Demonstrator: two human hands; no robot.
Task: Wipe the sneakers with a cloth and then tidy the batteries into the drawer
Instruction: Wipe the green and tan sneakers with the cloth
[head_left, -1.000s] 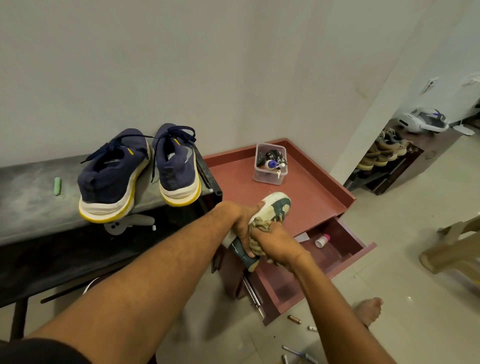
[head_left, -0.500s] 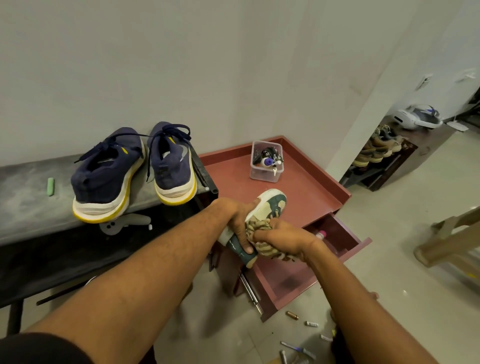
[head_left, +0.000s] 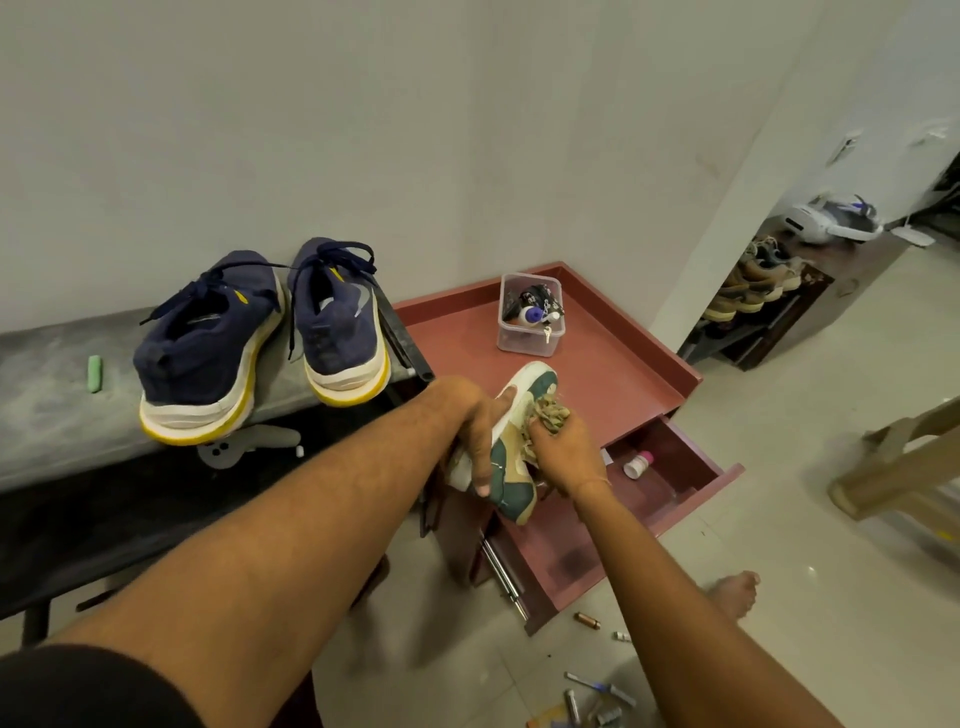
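Head view, running left to right. Lying alone at far left on the grey surface (head_left: 47, 410): one small green stick (head_left: 94, 374). Sitting beside it, heels toward the camera and overhanging the front edge: two navy sneakers (head_left: 208, 343) with white-and-yellow soles, side by side, laces loose. Reaching in from lower left: the left hand (head_left: 470, 415), its fingers (head_left: 480, 467) wrapping around one green, tan and white sneaker (head_left: 511, 452) and holding it in the air above the open drawer (head_left: 675, 467), toe pointing away. Pressing against the sneaker's right side: the right hand (head_left: 563, 452), fingers closing tightly around one bunched, patterned cloth (head_left: 550, 413). Standing behind the hands on the red cabinet top (head_left: 613, 364): one clear plastic box (head_left: 530, 317) holding small items too jumbled for counting. Lying inside the drawer: one small white bottle (head_left: 638, 464) with a pink cap. Lying scattered on the floor (head_left: 779, 649) below the drawer front: batteries (head_left: 587, 620), at least two apart near the cabinet and several more bunching at the bottom edge, exact count unclear. Showing just right of them: one bare foot (head_left: 735, 592). Standing at far right: one shoe rack (head_left: 753, 306) holding several shoes.
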